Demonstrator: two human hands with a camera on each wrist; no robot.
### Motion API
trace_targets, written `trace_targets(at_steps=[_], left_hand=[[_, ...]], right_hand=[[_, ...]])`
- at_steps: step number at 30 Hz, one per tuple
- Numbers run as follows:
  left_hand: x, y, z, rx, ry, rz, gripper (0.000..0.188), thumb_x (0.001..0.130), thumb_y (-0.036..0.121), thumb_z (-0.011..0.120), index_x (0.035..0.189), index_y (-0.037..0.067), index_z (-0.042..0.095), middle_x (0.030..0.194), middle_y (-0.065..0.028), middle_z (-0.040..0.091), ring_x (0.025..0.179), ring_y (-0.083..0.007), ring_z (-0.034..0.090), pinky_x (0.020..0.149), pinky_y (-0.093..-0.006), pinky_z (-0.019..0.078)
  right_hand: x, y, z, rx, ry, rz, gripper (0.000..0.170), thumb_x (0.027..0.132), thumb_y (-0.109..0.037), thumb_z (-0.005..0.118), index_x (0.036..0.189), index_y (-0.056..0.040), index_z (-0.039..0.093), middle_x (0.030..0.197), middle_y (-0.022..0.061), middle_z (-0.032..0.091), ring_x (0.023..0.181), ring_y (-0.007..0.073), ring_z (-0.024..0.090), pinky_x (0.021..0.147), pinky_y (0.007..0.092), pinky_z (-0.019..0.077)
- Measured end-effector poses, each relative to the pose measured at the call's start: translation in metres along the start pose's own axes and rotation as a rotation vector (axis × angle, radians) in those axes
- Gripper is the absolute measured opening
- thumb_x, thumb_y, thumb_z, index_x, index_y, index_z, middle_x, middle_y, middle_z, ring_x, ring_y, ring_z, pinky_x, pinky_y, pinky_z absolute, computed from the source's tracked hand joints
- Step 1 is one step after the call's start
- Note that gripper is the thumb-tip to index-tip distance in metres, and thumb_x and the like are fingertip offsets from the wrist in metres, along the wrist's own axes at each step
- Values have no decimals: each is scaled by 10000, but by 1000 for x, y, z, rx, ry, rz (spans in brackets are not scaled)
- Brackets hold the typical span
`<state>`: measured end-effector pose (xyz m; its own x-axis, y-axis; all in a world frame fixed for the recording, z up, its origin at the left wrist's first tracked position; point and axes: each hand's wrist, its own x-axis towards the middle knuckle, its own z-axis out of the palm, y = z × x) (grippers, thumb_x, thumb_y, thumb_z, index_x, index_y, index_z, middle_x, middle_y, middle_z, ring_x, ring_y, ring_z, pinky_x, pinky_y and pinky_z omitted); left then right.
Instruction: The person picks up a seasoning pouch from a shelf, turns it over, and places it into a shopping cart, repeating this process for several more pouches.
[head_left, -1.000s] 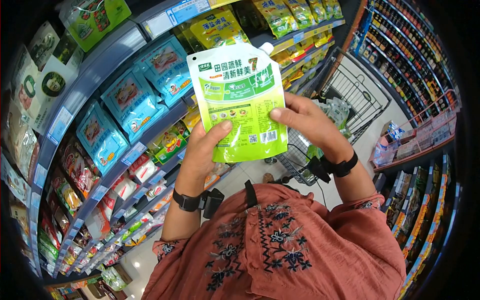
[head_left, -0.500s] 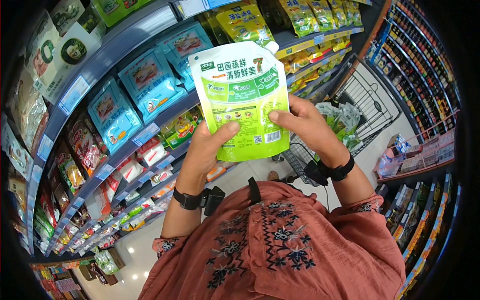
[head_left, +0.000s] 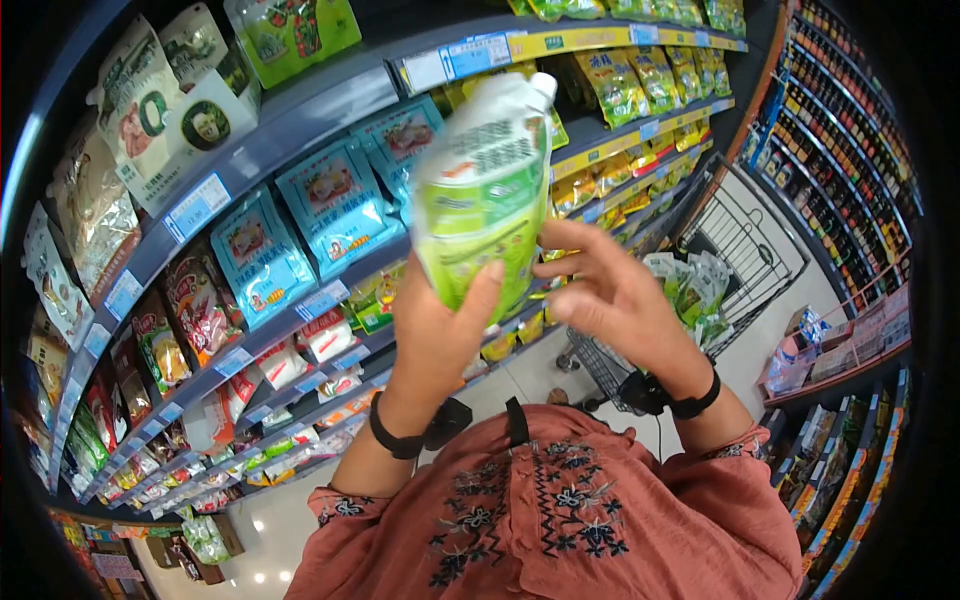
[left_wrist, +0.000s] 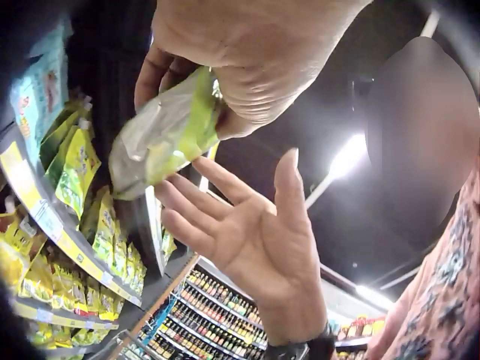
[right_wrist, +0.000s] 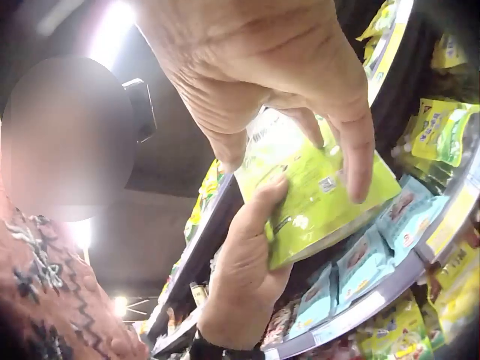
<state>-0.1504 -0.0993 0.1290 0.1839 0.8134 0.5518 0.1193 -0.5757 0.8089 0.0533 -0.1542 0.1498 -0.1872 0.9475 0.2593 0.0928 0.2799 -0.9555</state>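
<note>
A green and white spouted pouch [head_left: 485, 190], blurred and turned at an angle, is up in front of the shelves. My left hand [head_left: 440, 325] grips its lower left edge, the thumb across the printed face. My right hand [head_left: 625, 310] is beside the pouch's right edge with fingers spread. The left wrist view shows the open palm of the right hand [left_wrist: 247, 232] below the pouch [left_wrist: 161, 139]. In the right wrist view, the left thumb presses on the pouch [right_wrist: 322, 195], while the right fingers overlap its printed face.
Blue bags [head_left: 330, 205] line the shelf behind the pouch, with yellow packets [head_left: 615, 85] farther right. A wire shopping cart [head_left: 740, 250] holding bagged greens [head_left: 690, 290] stands at right. Bottle shelves [head_left: 845, 130] rise beyond it. Pale tiled floor [head_left: 285, 525] shows below.
The pouch has swung from facing me to a slanted, narrower view. My right hand has let go of its right edge and opened; the left still holds on. The shelves shift rightward in view.
</note>
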Motion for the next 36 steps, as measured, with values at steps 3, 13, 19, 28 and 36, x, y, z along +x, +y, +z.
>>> trace_targets(at_steps=[3,13,19,28,36], left_hand=[[9,12,12,414,-1,372,574,809,184,741,1301,-20,527,1136,-197,580,1009,-397,572,908,-473,487],[40,34,-10,397,-213,501,555,846,236,736,1311,7,537,1230,-198,585,1106,-373,576,948,-440,472],[65,34,-41,-191,-412,-75,495,974,285,679,1342,-3,518,1211,-78,619,1112,-143,575,932,-313,481],[105,66,-71,-365,-209,-57,409,1004,259,633,1314,4,554,1158,-59,668,993,-106,642,798,-265,557],[179,60,-112,-62,56,181,522,990,329,643,1283,-89,531,1199,-151,648,1044,-160,621,900,-310,511]], right_hand=[[4,0,11,-57,40,-238,718,868,-241,783,1434,13,423,1311,151,564,1177,205,587,944,332,508],[12,1,-14,413,186,6,431,992,-187,575,1376,1,518,1320,103,615,1151,190,623,976,347,513],[23,-24,-16,482,61,-59,578,928,-186,609,1434,33,437,1370,147,578,1204,250,606,1028,396,491],[91,-95,-18,125,-53,-74,427,975,-245,629,1311,13,583,1189,75,680,1048,136,654,900,306,531],[211,-108,-30,117,-181,-140,306,1006,-250,579,1219,-35,626,1105,55,716,894,131,702,764,303,585]])
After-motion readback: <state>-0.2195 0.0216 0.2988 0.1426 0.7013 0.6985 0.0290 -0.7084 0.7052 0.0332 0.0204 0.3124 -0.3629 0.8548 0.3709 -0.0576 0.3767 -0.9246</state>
